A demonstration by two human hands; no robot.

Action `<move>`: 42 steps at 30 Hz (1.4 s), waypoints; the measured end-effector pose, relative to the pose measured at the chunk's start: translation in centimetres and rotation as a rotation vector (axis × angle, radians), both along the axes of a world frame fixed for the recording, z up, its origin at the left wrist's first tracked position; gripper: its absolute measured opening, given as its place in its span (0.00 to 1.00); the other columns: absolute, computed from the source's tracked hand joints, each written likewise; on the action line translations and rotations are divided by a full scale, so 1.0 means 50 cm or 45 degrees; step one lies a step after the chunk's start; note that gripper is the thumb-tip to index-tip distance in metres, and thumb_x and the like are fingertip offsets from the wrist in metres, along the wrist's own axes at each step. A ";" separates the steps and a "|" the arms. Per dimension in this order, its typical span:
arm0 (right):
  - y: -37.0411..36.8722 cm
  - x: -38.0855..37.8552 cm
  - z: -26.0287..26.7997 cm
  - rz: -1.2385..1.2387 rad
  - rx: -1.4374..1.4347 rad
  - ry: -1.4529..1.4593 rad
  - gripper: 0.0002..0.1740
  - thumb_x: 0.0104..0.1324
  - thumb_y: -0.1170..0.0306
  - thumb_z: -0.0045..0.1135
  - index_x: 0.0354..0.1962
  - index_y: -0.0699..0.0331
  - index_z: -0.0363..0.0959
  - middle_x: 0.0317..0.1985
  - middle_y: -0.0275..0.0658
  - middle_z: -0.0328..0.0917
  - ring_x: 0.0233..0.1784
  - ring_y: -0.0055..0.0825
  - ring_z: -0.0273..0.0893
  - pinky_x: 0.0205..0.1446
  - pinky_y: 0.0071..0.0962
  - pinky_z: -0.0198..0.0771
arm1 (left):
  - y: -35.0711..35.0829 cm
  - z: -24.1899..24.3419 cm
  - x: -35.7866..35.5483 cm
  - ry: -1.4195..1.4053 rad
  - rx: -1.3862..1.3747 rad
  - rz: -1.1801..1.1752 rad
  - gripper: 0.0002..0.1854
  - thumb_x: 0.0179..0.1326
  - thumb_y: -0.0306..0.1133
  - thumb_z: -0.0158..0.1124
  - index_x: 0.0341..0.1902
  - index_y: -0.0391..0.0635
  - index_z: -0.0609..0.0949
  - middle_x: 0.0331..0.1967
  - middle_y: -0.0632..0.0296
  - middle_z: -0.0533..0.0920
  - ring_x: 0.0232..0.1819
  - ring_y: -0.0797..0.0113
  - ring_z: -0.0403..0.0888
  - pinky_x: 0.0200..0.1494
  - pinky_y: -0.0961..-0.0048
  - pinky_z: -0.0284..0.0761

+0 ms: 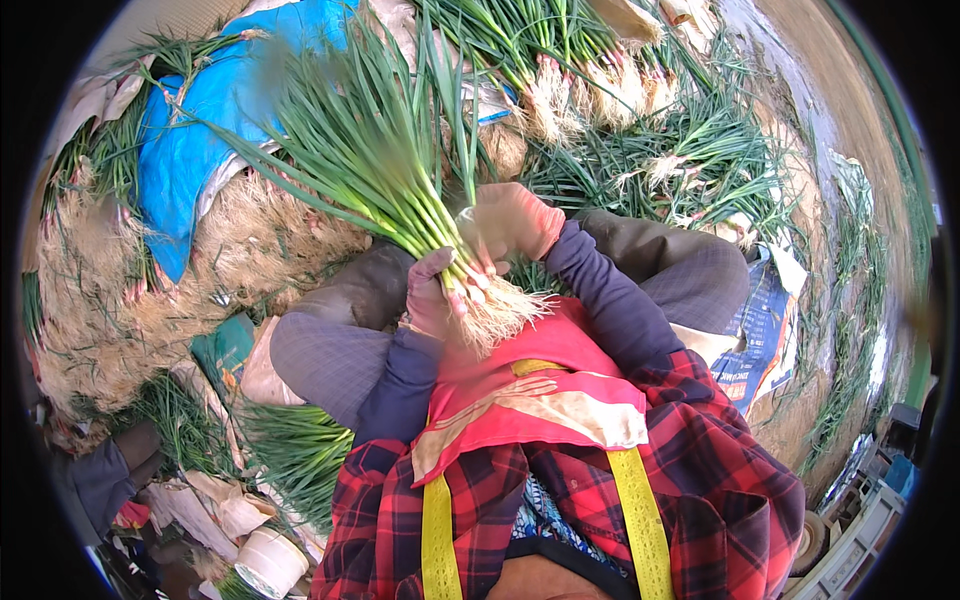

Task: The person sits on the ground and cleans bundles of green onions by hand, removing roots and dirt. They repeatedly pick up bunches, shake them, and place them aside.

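Observation:
A bunch of green onions (405,202) with long leaves, pinkish-white bulbs and pale roots is held above the lap. My left hand (430,292), in a pink glove, grips it around the lower stems just above the bulbs. My right hand (517,221), in a similar glove, is on the bunch's right side, its fingers bent near a stem by the bulbs; motion and haze blur it, so its hold is unclear. The roots hang over a red apron (540,397).
Piled onions with matted roots (112,315) lie left, partly under a blue tarp (184,165). Root-on bunches (592,90) and loose onions (697,165) lie ahead and right. A white bucket (271,562) stands lower left, near another person's leg (105,480). A grey cart (855,532) is lower right.

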State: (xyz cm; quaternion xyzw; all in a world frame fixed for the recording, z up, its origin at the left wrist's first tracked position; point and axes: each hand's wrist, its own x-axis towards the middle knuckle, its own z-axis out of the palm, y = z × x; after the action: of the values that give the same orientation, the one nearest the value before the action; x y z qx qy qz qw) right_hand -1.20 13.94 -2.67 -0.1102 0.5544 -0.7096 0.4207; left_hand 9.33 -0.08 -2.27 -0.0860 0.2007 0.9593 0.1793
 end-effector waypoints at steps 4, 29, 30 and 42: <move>-0.003 0.007 0.013 0.080 0.083 0.255 0.06 0.58 0.72 0.48 0.25 0.65 0.70 0.19 0.30 0.69 0.18 0.15 0.65 0.19 0.17 0.59 | 0.000 -0.006 0.006 0.077 0.171 0.023 0.20 0.51 0.35 0.57 0.48 0.42 0.72 0.42 0.52 0.76 0.43 0.58 0.76 0.47 0.56 0.73; -0.020 -0.053 -0.067 0.298 0.776 0.939 0.21 0.55 0.58 0.47 0.31 0.71 0.72 0.26 0.49 0.76 0.30 0.42 0.74 0.38 0.36 0.67 | -0.012 -0.070 0.005 -0.142 -0.140 -0.048 0.24 0.48 0.36 0.56 0.49 0.36 0.72 0.40 0.48 0.77 0.37 0.56 0.78 0.42 0.63 0.76; -0.011 -0.049 -0.075 0.174 0.672 0.758 0.20 0.56 0.59 0.47 0.31 0.71 0.72 0.25 0.48 0.75 0.29 0.42 0.74 0.38 0.35 0.67 | 0.001 -0.055 0.004 -0.191 -0.136 -0.001 0.24 0.48 0.36 0.56 0.50 0.36 0.71 0.40 0.47 0.77 0.36 0.56 0.78 0.43 0.62 0.76; -0.008 0.020 0.063 0.444 1.212 1.419 0.18 0.58 0.58 0.41 0.29 0.64 0.73 0.31 0.46 0.76 0.37 0.42 0.75 0.41 0.39 0.67 | 0.029 0.009 0.015 -0.416 -0.425 0.004 0.11 0.53 0.31 0.54 0.36 0.35 0.74 0.25 0.50 0.78 0.24 0.61 0.78 0.28 0.68 0.77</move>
State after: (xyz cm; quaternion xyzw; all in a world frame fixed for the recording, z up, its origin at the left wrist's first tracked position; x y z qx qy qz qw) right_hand -0.20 13.54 0.48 -0.3454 0.9066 -0.1556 0.1861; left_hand 10.09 1.35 -1.83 -0.2687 0.3247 0.8865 0.1912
